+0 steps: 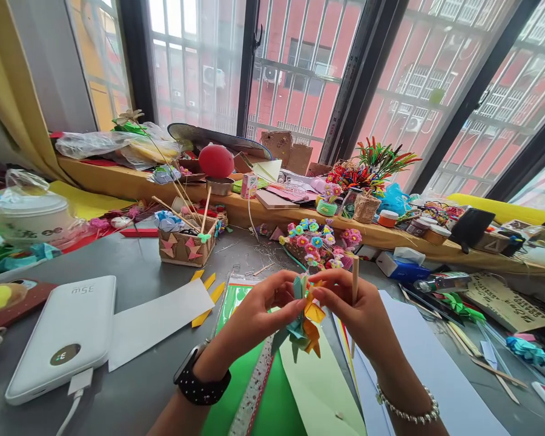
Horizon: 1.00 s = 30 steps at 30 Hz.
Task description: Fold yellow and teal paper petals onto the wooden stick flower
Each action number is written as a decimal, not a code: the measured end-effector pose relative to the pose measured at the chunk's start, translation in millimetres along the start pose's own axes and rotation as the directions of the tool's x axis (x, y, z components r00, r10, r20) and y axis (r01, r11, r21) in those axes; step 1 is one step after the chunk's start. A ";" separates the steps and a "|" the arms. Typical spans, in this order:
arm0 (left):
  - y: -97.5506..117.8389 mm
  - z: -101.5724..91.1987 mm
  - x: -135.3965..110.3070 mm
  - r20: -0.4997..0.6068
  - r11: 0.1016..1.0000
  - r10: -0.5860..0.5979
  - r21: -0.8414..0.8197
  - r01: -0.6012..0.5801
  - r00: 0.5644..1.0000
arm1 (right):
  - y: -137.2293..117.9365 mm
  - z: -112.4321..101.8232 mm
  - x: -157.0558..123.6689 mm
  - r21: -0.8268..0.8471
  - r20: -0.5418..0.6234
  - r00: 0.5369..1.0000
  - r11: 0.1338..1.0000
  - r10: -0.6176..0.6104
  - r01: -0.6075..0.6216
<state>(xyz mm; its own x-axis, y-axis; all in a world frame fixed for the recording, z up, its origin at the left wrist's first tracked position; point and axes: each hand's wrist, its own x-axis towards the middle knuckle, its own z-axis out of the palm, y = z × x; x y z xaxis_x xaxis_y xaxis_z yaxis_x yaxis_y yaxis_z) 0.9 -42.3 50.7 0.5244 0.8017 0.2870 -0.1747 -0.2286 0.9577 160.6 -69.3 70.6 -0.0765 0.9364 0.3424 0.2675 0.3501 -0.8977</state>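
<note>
Between my two hands is a folded paper piece with pale blue-green and orange-yellow points. My left hand pinches its blue-green side, a dark watch on that wrist. On the orange side, the fingertips of my right hand press against the folds. A thin wooden stick is also tucked in my right hand and stands nearly upright. Below the hands lie a green sheet, a pale green sheet and a patterned ruler. My fingers hide part of the paper piece.
A white power bank with a cable and a white paper strip lie to the left. Behind are a cardboard box with sticks and a cluster of small flowers. White sheets and a clear bottle are at right.
</note>
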 end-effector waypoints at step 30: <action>2.1 -1.3 1.2 -0.224 0.944 -0.009 -0.325 -0.065 0.975 | 8.9 -2.6 7.1 -0.023 -0.147 0.989 1.000 -0.017 0.014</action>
<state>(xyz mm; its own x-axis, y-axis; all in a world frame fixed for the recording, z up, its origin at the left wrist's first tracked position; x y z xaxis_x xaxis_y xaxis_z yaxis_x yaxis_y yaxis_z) 0.1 -41.1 53.0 0.3264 0.9070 0.2662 -0.4697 -0.0888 0.8783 164.9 -59.6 65.8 0.0612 0.9167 0.3948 0.2888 0.3623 -0.8862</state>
